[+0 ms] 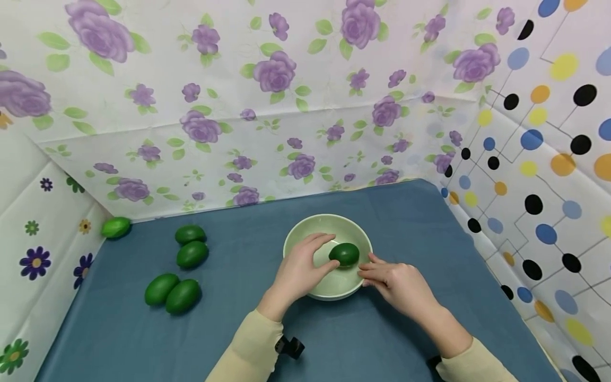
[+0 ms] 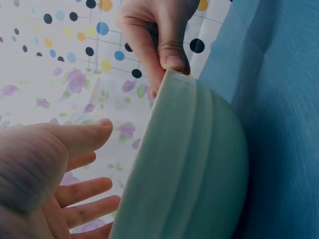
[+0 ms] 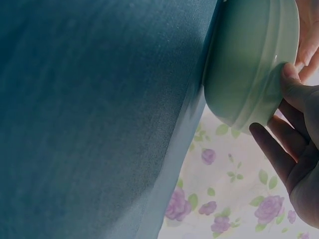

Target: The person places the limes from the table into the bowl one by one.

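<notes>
A pale green bowl (image 1: 329, 289) stands on the blue cloth, with one dark green oval fruit (image 1: 345, 254) lying inside it. My left hand (image 1: 302, 264) is over the bowl's left side, thumb and fingers spread, the thumb tip close to the fruit. In the left wrist view this hand (image 2: 65, 174) holds nothing; the fruit is hidden there by the bowl wall (image 2: 199, 154). At the bowl's right rim, my right hand (image 1: 396, 284) pinches the edge between thumb and fingers. The right wrist view shows its thumb (image 3: 294, 87) against the bowl's outer wall.
Left of the bowl lie several dark green oval fruits in two groups, one pair (image 1: 192, 254) farther back and another (image 1: 183, 296) nearer. A brighter green fruit (image 1: 116, 227) sits at the far left corner. Patterned sheets (image 1: 300, 164) enclose the blue cloth (image 1: 238, 260) behind and on both sides.
</notes>
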Motion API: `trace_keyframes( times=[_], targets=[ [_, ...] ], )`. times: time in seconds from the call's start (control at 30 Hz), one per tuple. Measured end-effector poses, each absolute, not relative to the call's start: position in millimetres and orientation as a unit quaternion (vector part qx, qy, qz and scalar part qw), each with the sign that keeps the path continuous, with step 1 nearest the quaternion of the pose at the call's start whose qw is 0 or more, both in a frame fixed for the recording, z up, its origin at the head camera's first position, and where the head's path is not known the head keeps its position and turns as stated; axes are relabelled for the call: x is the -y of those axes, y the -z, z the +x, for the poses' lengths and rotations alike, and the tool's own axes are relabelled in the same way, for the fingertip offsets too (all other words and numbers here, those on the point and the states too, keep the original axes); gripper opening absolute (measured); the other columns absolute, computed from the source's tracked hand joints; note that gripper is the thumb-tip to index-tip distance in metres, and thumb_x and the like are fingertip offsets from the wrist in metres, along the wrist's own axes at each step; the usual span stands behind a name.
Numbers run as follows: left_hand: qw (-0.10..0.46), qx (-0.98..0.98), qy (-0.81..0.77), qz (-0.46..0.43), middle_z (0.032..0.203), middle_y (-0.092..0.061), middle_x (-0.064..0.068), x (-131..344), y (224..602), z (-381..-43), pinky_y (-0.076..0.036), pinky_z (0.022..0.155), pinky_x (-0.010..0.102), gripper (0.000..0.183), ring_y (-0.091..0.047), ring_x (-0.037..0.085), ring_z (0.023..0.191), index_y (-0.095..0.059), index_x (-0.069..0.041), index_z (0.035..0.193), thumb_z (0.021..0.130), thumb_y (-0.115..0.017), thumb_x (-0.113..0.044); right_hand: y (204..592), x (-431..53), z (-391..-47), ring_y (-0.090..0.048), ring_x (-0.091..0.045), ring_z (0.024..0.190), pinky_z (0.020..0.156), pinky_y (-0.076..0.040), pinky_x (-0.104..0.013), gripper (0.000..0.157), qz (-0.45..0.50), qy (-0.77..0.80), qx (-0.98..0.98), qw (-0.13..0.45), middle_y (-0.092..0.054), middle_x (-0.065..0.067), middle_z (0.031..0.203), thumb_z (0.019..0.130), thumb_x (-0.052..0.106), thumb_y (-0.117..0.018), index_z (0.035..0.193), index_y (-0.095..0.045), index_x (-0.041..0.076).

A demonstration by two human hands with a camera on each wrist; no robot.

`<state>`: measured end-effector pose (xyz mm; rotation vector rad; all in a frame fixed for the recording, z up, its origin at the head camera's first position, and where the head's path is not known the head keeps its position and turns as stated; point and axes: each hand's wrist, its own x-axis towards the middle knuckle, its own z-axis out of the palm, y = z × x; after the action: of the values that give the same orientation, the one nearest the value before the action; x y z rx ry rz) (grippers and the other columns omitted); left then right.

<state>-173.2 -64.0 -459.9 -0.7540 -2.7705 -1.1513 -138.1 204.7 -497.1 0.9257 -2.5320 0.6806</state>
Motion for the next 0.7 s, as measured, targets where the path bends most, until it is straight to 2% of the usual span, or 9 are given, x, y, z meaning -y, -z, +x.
trace_keyframes(
  times=[0.27, 0.7],
  targets=[
    [0.046, 0.879, 0.412, -0.237, 0.147, -0.064, 0.005, 86, 464, -167, -0.053, 0.108, 0.051, 0.049, -0.059, 0.027, 0.138, -0.069, -0.014, 0.145, 0.099, -0.082, -0.027, 499, -204, -138, -0.073, -0.028, 0.119, 0.078, -0.065, -0.041, 0.025, 0.326, -0.244, 0.894, 0.185, -0.081, -0.001, 0.115, 0.085, 0.02, -0.091, 0.109, -0.087, 0.014],
    [0.131, 0.867, 0.423, -0.228, 0.141, -0.067, -0.002, 139, 476, -153, -0.055, 0.106, 0.048, 0.042, -0.064, 0.022, 0.131, -0.072, -0.018, 0.14, 0.099, -0.082, -0.02, 501, -205, -139, -0.073, -0.028, 0.118, 0.078, -0.065, -0.042, 0.026, 0.326, -0.252, 0.891, 0.193, -0.081, 0.0, 0.115, 0.084, 0.02, -0.092, 0.109, -0.088, 0.015]
  ],
)
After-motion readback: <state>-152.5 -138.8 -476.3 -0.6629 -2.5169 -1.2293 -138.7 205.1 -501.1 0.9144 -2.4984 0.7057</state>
